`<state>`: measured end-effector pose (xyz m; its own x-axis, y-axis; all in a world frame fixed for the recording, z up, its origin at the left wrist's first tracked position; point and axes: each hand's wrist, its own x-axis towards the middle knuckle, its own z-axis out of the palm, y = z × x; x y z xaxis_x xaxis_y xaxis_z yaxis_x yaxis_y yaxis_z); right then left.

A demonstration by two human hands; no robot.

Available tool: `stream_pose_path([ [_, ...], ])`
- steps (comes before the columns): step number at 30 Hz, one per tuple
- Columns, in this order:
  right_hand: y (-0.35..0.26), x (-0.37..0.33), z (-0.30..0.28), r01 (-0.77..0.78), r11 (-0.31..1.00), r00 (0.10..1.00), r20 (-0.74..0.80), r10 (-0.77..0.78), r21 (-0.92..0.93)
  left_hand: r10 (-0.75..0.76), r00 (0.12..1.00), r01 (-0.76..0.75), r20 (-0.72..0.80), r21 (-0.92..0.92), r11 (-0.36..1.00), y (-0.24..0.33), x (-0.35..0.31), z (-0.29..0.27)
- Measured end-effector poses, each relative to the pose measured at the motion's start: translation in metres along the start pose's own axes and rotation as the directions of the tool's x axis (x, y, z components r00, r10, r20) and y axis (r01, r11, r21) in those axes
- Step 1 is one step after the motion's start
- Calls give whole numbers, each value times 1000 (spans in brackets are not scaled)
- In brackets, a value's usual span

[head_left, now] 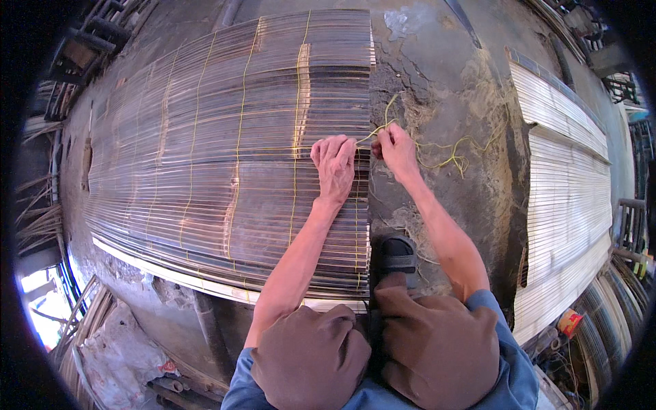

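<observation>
A wide blind of thin bamboo slats [266, 130] lies spread on the ground, tied across by rows of yellow cord. At its right edge, my left hand [335, 164] rests on the slats with fingers curled and closed at the yellow cord [367, 137]. The cord runs taut over a short gap to my right hand [398, 150], just beyond the edge, which pinches it between thumb and fingers. A loose tail stands up above the right hand, and more cord trails away to the right in a tangle [456, 160]. My left fingertips are partly hidden.
Another pale slatted blind [564, 198] lies at the right. My sandalled foot [398, 254] is on the ground beside the near right corner of the work. Bundled bamboo strips [601, 321] lie lower right; a whitish plastic sack [119, 355] sits lower left.
</observation>
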<state>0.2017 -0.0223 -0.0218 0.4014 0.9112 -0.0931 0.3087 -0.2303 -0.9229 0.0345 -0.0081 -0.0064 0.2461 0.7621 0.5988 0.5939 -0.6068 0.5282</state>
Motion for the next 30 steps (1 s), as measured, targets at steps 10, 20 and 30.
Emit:
stream_pose_path([
  [10,-76,29,5,105,993,968,224,-113,44,-157,952,204,264,-161,966,-16,16,3],
  [20,-52,27,-16,83,979,806,565,-175,184,-204,942,252,266,-162,954,-22,11,14],
  [30,-54,25,-10,288,949,928,281,-245,-124,-128,945,154,302,-65,986,-11,15,2],
])
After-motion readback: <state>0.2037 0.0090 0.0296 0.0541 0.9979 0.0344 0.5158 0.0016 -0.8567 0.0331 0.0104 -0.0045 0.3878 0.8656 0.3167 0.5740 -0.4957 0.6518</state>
